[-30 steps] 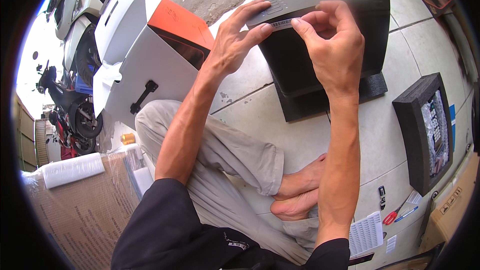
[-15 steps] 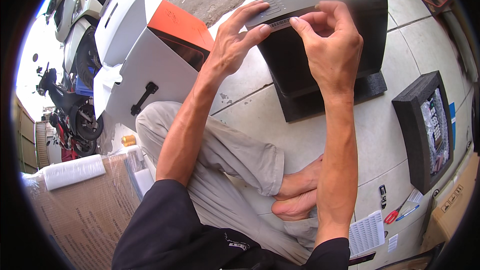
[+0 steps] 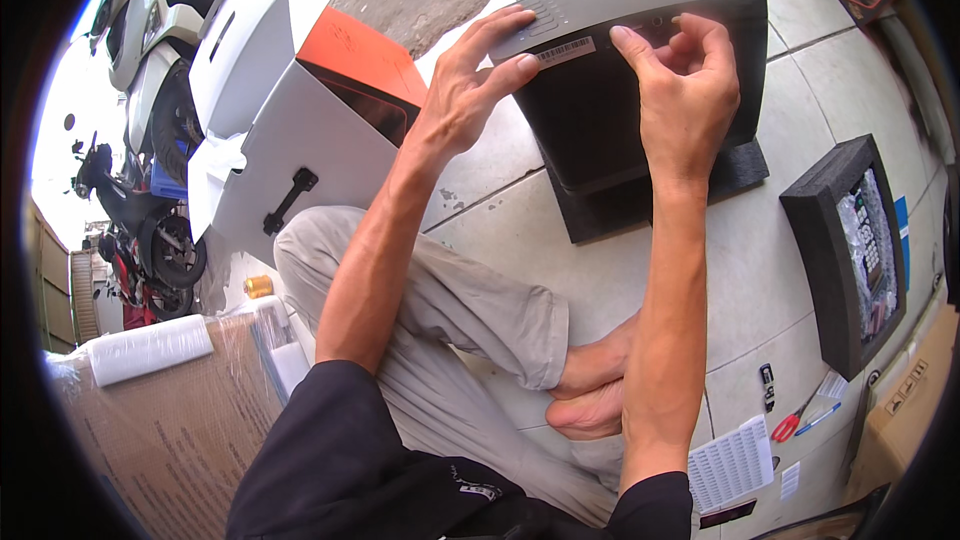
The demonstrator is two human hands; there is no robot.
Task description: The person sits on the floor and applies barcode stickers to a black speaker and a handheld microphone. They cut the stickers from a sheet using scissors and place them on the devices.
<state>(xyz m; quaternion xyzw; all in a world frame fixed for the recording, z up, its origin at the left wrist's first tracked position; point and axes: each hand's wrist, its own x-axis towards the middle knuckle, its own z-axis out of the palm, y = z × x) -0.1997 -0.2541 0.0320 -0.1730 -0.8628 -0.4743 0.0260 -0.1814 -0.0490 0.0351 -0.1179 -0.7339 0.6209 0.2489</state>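
Note:
A tall black box-shaped device [image 3: 600, 110] with a grey top stands in front of me on a black foam base [image 3: 612, 218]. A white barcode sticker [image 3: 566, 51] lies along its near upper edge. My left hand [image 3: 470, 75] rests over that edge with fingers stretched on the top; its thumb lies at the sticker's left end. My right hand [image 3: 688, 80] is just right of the sticker, near some small round fittings on the device. Its fingers are loosely curled, thumb and forefinger apart, with nothing seen between them.
An open white carton [image 3: 300, 130] with an orange inner box [image 3: 370, 55] stands left. Wrapped cardboard [image 3: 180, 420] is at lower left. At right are a foam tray [image 3: 820, 260] holding a bagged keypad, scissors [image 3: 786, 428], a blue pen [image 3: 818, 420] and a printed sheet [image 3: 735, 465].
My right hand has moved right, off the sticker's right end, so more of the sticker and the round fittings show. My left hand has stayed in place.

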